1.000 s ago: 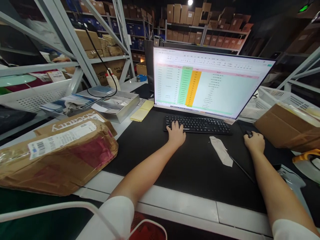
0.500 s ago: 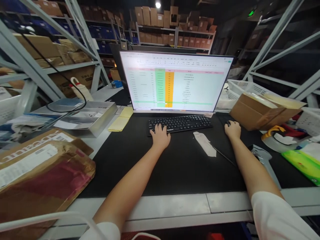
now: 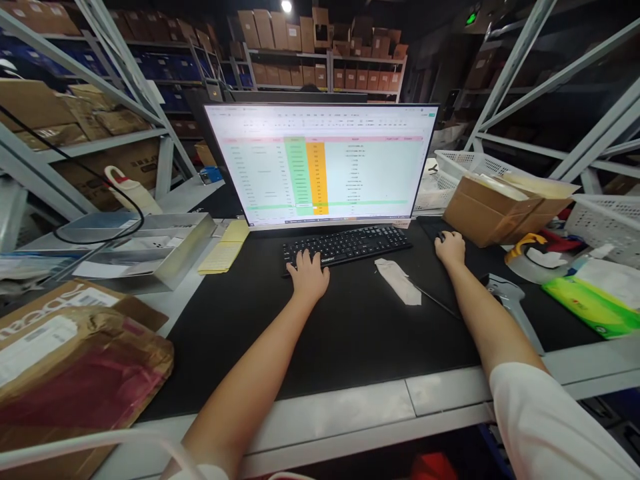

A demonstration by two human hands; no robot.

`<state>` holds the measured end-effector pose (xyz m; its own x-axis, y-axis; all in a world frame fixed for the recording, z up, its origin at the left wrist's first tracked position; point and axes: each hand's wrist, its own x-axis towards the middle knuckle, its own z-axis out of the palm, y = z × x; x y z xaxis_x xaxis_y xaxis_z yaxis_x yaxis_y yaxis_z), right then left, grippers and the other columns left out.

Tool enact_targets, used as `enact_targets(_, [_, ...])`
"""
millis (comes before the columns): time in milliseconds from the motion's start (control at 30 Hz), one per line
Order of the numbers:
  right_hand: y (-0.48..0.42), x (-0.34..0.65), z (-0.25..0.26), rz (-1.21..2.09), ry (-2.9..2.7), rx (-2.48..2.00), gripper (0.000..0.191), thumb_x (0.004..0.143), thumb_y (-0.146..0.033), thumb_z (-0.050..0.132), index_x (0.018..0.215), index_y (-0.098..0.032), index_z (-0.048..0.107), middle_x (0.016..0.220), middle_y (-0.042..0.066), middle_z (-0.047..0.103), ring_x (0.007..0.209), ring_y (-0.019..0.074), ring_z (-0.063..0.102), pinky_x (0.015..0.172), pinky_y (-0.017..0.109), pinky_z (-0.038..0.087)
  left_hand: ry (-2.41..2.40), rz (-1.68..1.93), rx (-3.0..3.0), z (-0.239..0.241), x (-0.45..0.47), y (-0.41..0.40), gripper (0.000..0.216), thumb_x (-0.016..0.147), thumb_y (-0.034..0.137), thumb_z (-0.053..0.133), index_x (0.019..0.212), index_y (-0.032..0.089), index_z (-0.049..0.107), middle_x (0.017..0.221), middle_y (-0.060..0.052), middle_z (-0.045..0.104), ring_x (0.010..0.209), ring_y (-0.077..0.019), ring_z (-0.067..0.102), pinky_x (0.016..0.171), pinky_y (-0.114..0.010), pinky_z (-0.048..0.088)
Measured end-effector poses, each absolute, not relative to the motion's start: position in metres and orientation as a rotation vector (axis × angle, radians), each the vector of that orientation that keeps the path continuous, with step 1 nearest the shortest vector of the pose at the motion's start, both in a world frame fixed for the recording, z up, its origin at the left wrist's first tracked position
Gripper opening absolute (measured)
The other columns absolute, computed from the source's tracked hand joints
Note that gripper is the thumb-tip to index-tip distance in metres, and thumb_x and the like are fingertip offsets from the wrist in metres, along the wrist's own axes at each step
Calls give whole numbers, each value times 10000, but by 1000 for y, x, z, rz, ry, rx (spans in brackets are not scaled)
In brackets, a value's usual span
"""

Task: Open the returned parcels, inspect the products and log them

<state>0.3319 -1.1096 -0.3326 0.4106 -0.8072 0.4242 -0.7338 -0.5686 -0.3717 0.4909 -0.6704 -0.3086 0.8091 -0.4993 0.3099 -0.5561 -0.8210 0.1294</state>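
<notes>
My left hand (image 3: 309, 275) rests on the left end of a black keyboard (image 3: 350, 244), fingers spread over the keys. My right hand (image 3: 451, 249) is cupped over a dark computer mouse (image 3: 440, 236) to the right of the keyboard. A monitor (image 3: 320, 163) behind the keyboard shows a spreadsheet with green and orange columns. A crumpled white paper strip (image 3: 399, 281) and a thin black pen (image 3: 434, 301) lie on the black desk mat (image 3: 350, 333) between my arms.
A taped brown parcel (image 3: 65, 373) lies at the left front. A metal tray (image 3: 150, 250) and yellow notes (image 3: 223, 250) sit left of the keyboard. An open cardboard box (image 3: 495, 207), a tape dispenser (image 3: 530, 257), a green packet (image 3: 590, 303) and white baskets stand at the right.
The view has swung to the right, so the monitor sits nearer the centre and more of the right-hand clutter shows. Both hands stay on the keyboard and the mouse.
</notes>
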Motion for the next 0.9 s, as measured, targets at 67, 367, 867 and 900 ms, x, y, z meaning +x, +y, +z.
enact_targets(67, [-1110,332,-333,-876,1396,-2526,480,953,-333,535,1364,-126,671,1391,214,527,1176,339,546,1039,455,441,-820,387,2781,-308,491,-670,569,990,375,425,1505,158,531,1631,-195,410,1532,-383,308,1181,-699,299])
enact_targets(367, [-1109,332,-334,-905,1397,-2518,486,932,-329,524,1340,-122,689,1377,205,543,1157,343,555,1018,441,448,-813,352,2795,-305,490,-670,578,998,380,421,1526,163,515,1646,-188,392,1539,-381,299,1191,-690,292])
enact_targets(867, [-1111,332,-334,-892,1366,-2518,491,965,-339,534,1385,-118,661,1421,220,524,1210,345,541,1070,448,423,-810,357,2780,-306,490,-670,569,998,380,441,1519,164,521,1640,-185,401,1541,-374,300,1194,-691,291])
enact_targets(900, [-1111,333,-334,-893,1366,-2515,490,964,-338,534,1383,-116,662,1422,222,522,1215,346,538,1073,448,422,-812,360,2779,-307,490,-670,568,998,379,442,1518,164,522,1640,-186,400,1540,-375,301,1193,-691,292])
